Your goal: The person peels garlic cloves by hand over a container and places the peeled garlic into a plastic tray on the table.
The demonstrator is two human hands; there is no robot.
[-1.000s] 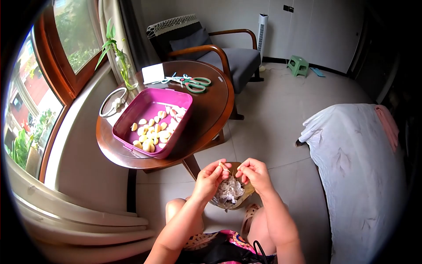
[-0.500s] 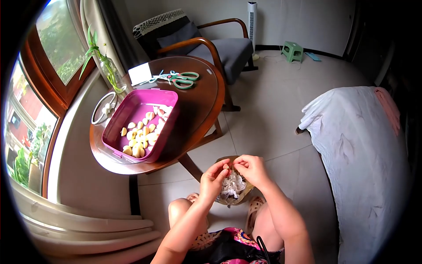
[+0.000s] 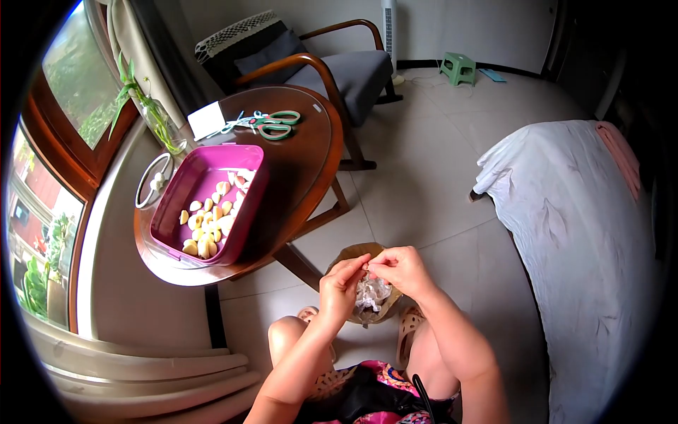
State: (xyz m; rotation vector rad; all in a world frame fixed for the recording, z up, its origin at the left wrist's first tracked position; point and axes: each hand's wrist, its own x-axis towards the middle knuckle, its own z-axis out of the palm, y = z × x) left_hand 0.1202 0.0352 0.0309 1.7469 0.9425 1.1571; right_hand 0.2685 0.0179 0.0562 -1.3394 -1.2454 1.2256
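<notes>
My left hand [image 3: 339, 286] and my right hand [image 3: 401, 271] meet fingertip to fingertip over a lined waste bin [image 3: 382, 313]. Pinched in my left hand is a small garlic clove [image 3: 366, 267], mostly covered by the fingers. The right thumb and forefinger are closed together against it; whether they grip a bit of skin is hidden. Crumpled white tissue and scraps [image 3: 372, 293] lie in the bin. To the left, a magenta plastic box [image 3: 256, 185] holds several garlic cloves [image 3: 205, 225], pale and peeled-looking.
The box stands on a round wooden table [image 3: 311, 152] with green-handled scissors [image 3: 277, 125], a white card [image 3: 207, 121] and a glass vase [image 3: 164, 126]. Behind are an armchair [image 3: 339, 74] and a green stool [image 3: 458, 68]. A cloth-covered piece of furniture [image 3: 565, 233] stands at right.
My hands have drawn closer, the right fingertips now touching the left ones at the clove. The view has shifted slightly, so the table and chair appear further left.
</notes>
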